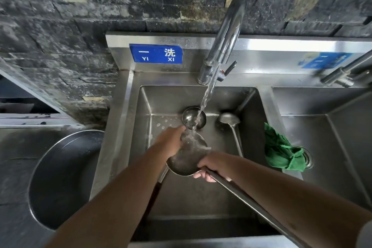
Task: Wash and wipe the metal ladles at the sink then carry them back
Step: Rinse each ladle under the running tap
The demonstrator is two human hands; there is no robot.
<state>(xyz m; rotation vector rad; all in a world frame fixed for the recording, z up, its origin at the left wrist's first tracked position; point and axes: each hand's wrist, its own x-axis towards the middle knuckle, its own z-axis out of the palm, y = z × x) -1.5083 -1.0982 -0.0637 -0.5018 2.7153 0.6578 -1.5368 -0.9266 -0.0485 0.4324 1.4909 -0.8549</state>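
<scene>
Washing step ongoing: right hand (211, 167) gripping ladle (187, 159) handle, left hand (173, 139) fingers rubbing bowl under tap (225, 32) stream. Nxt: rinse 2 other ladles (229, 120), then wiping w/ green cloth (281, 149).

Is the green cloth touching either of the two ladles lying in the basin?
Apart. The head view shows the green cloth draped on the sink divider, with bare steel between it and the nearest ladle.

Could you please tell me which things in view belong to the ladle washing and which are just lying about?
Belonging to the job:
large ladle, held by right hand, rubbed by left hand
two smaller ladles in the sink
running faucet
green cloth

Lying about:
metal basin
second faucet
</scene>
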